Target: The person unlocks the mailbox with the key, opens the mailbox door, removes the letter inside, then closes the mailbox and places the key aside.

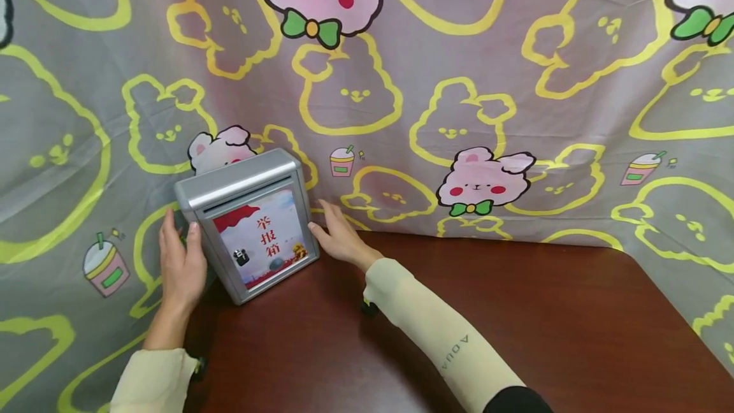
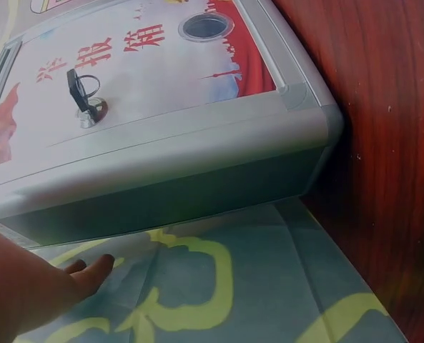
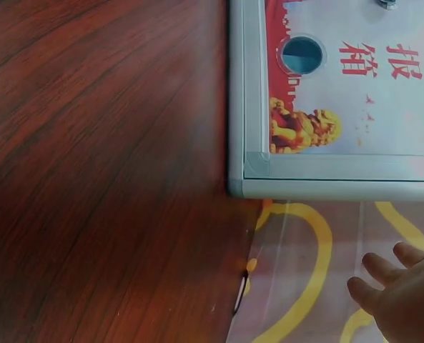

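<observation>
A silver metal letter box (image 1: 260,225) with a slot under its rounded top stands upright on the table against the curtain. Red characters and a golden lion are printed on its white front. A key with a ring (image 2: 86,96) sits in the lock, and a round window (image 2: 206,26) is set low in the front. My left hand (image 1: 182,266) is at the box's left side, thumb near the front edge. At the right side is my right hand (image 1: 342,238), its fingers extended and thumb by the edge. Whether either palm presses the box, I cannot tell.
The dark red-brown wooden table (image 1: 516,311) reaches to the right and toward me. A grey curtain (image 1: 401,75) with yellow outlines and cartoon rabbits hangs behind and along the left. A thin dark loop (image 3: 241,291) lies at the table's back edge.
</observation>
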`<control>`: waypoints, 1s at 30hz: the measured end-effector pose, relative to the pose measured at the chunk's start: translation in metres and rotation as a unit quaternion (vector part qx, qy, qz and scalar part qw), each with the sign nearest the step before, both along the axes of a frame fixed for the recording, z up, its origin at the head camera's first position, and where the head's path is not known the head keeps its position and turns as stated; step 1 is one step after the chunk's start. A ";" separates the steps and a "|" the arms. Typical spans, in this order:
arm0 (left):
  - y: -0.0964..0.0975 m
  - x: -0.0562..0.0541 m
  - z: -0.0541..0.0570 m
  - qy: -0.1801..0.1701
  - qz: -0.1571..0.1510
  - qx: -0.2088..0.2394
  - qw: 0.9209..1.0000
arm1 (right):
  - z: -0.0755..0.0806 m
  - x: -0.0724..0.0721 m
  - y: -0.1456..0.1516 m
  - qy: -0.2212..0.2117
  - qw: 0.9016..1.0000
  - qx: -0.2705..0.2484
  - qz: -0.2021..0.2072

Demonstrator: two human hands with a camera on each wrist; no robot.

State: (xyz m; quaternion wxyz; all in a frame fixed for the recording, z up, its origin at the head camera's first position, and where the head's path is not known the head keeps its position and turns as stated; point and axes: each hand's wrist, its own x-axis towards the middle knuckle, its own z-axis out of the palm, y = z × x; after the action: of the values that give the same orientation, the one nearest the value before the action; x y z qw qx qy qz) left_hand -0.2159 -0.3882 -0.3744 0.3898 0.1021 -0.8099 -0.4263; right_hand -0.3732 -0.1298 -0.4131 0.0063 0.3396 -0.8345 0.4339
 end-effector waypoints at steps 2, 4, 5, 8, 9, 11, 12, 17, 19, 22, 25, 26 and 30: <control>-0.001 -0.002 -0.001 0.006 0.000 -0.007 1.000 | -0.001 -0.001 -0.003 -0.004 1.000 0.000 0.003; -0.001 -0.003 -0.001 0.010 0.002 -0.009 1.000 | -0.001 -0.002 -0.006 -0.009 1.000 0.003 0.006; -0.001 -0.004 -0.001 0.011 0.003 -0.010 1.000 | -0.001 -0.003 -0.007 -0.012 1.000 0.004 0.008; 0.000 -0.007 0.000 0.012 0.002 -0.004 1.000 | -0.001 -0.005 -0.009 -0.017 1.000 0.006 0.011; 0.000 -0.008 0.000 0.012 0.001 -0.001 1.000 | -0.001 -0.006 -0.010 -0.018 1.000 0.007 0.012; 0.001 -0.010 0.001 0.007 0.002 0.008 1.000 | -0.001 -0.007 -0.011 -0.022 1.000 0.006 0.019; 0.001 -0.011 0.000 0.007 0.002 0.013 1.000 | -0.001 -0.007 -0.012 -0.023 0.999 0.006 0.022; 0.001 -0.014 -0.002 0.010 -0.001 0.028 1.000 | -0.003 -0.008 -0.015 -0.029 0.999 -0.003 0.042; 0.001 -0.015 -0.003 0.016 -0.006 0.033 0.999 | -0.003 -0.007 -0.016 -0.035 0.998 -0.002 0.044; 0.001 -0.017 -0.004 0.019 -0.010 0.038 0.999 | -0.003 -0.007 -0.017 -0.045 0.998 0.000 0.046; 0.000 -0.018 -0.004 0.014 -0.012 0.044 0.999 | -0.002 -0.008 -0.019 -0.055 0.997 -0.002 0.047; 0.000 -0.019 -0.004 0.012 -0.013 0.045 0.999 | -0.002 -0.009 -0.020 -0.056 0.997 -0.003 0.047; -0.001 -0.022 -0.003 0.007 -0.017 0.052 0.998 | -0.002 -0.010 -0.021 -0.064 0.997 -0.015 0.046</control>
State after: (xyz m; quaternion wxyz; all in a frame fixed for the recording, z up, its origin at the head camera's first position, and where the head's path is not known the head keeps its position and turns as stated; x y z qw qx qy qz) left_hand -0.2378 -0.3897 -0.3773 0.3823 0.1055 -0.7856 -0.4749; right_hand -0.3833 -0.1506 -0.4150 -0.0621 0.3487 -0.8102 0.4671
